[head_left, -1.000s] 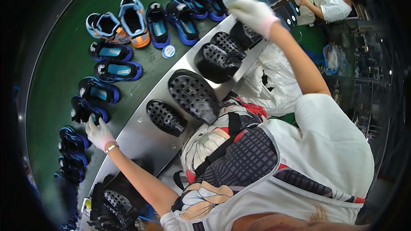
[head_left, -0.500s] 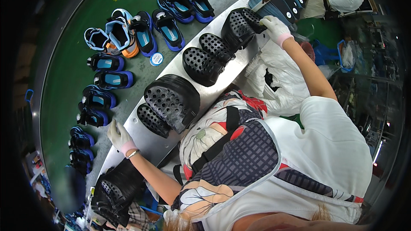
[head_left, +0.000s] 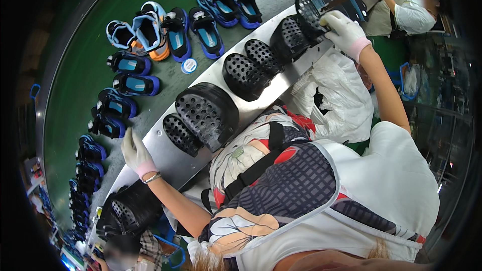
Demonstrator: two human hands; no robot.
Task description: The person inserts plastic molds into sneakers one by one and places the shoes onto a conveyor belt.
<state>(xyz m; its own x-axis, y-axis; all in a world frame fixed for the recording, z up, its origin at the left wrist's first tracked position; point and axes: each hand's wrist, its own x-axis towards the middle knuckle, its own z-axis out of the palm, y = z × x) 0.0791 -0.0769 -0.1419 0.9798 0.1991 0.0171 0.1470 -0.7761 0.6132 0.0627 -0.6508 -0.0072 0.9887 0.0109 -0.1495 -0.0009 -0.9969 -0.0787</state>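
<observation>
My right hand (head_left: 345, 34), in a white glove, is closed on the edge of a black perforated clog (head_left: 308, 14) that stands tipped up at the far end of the metal ledge (head_left: 287, 79). Against it sits another black clog (head_left: 290, 36). My gloved left hand (head_left: 134, 153) is open above the ledge's near part, fingers stretched toward a black and blue sneaker (head_left: 106, 124) without touching anything I can make out. Between my hands a smaller clog pair (head_left: 243, 73) and a bulkier clog pair (head_left: 206, 113) rest on the ledge.
Black, blue-soled sneakers (head_left: 134, 84) and an orange-blue pair (head_left: 149, 30) stand on the green surface (head_left: 90, 88). Dark insoles (head_left: 354, 6) lie beyond my right hand. A white sack (head_left: 337, 101) sits beside my lap. Other people work at upper right (head_left: 414, 14) and lower left (head_left: 123, 252).
The farthest clog has tipped up, with my right hand now gripping its edge. My left hand has shifted slightly toward the sneakers. The whole view has shifted a little.
</observation>
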